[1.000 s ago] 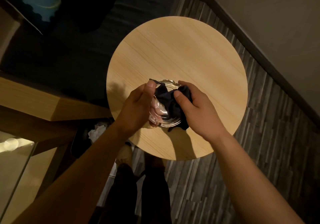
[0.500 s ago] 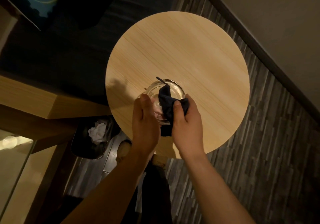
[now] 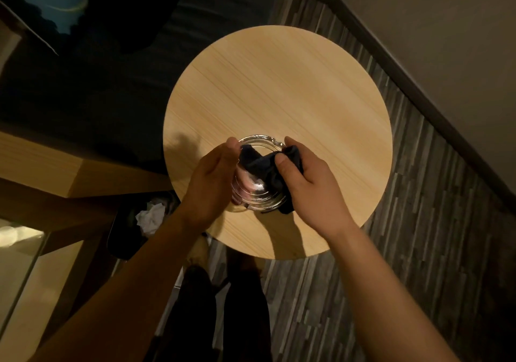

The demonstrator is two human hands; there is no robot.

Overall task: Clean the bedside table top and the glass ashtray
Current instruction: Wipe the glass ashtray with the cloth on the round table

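While the left hand [image 3: 210, 178] curls around the near-left side of the ashtray [image 3: 258, 194], its thumb hooked over the rim and its fingers hidden underneath, the right hand [image 3: 310, 182] pinches a dark cloth [image 3: 265, 166] between thumb and fingers and presses it into the bowl. The ashtray sits between the two hands, tipped so that its open side faces the person. Whether it rests on the table [image 3: 279, 87] or is lifted just clear of it I cannot tell; a shadow lies on the wood right beneath it and the right wrist. Part of the cloth hangs out over the rim on the right-hand side and drops below the glass. A bright glint shows on the ribbed glass just under the right thumb.

Beyond the fingertips the round wooden top stretches away bare, with a faint shadow on it just past the left hand. Down below the left forearm, off the table edge, stands a dark bin [image 3: 131, 222] with crumpled white paper [image 3: 150, 216] in it. Between the two forearms, the person's dark trouser legs [image 3: 223, 314] stand on the striped grey floor [image 3: 418, 222], which runs on to the outside of the right arm as far as a dark skirting and a plain wall [image 3: 446, 26].
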